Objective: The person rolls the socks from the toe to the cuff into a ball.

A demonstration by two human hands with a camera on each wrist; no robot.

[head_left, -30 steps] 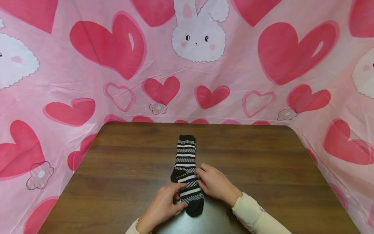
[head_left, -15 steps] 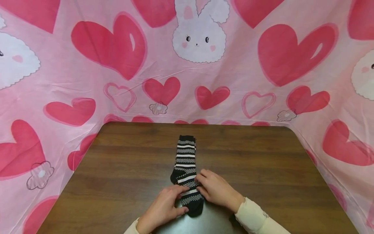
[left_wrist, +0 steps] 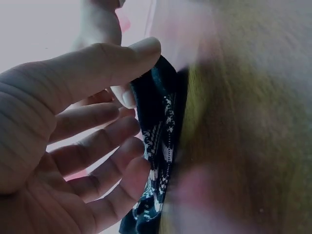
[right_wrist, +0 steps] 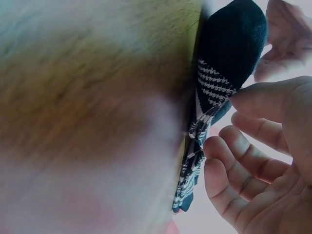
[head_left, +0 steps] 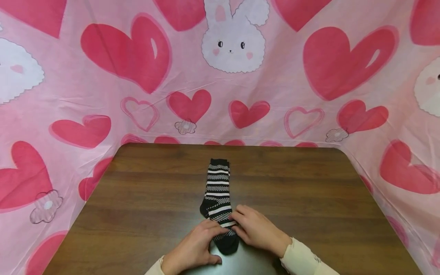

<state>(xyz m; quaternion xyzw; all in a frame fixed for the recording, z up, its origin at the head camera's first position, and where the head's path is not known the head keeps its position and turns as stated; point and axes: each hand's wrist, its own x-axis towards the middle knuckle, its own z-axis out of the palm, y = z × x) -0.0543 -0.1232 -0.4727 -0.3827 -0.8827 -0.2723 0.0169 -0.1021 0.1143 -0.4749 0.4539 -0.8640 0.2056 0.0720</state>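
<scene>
A pair of black socks (head_left: 218,183) with white stripes lies flat on the wooden table, cuffs at the far end and black toes nearest the person. My left hand (head_left: 196,244) reaches in from the left, its fingers over the foot part and its thumb apart from them, beside the toe. From the other side, my right hand (head_left: 261,231) touches the edge of the foot with loosely bent fingers. In the right wrist view its thumb tip lies right at the sock's edge, below the black toe (right_wrist: 234,39). The left wrist view shows the left fingers (left_wrist: 105,161) slightly bent alongside the fabric.
The brown wooden table (head_left: 154,191) extends to both sides of the socks. A pink curtain (head_left: 220,84) printed with hearts and rabbits hangs behind it and along both sides.
Both hands have slid a little along the foot toward the toe. The left fingers reach further right over the socks, and the left thumb has come down off the toe. The socks stay in place.
</scene>
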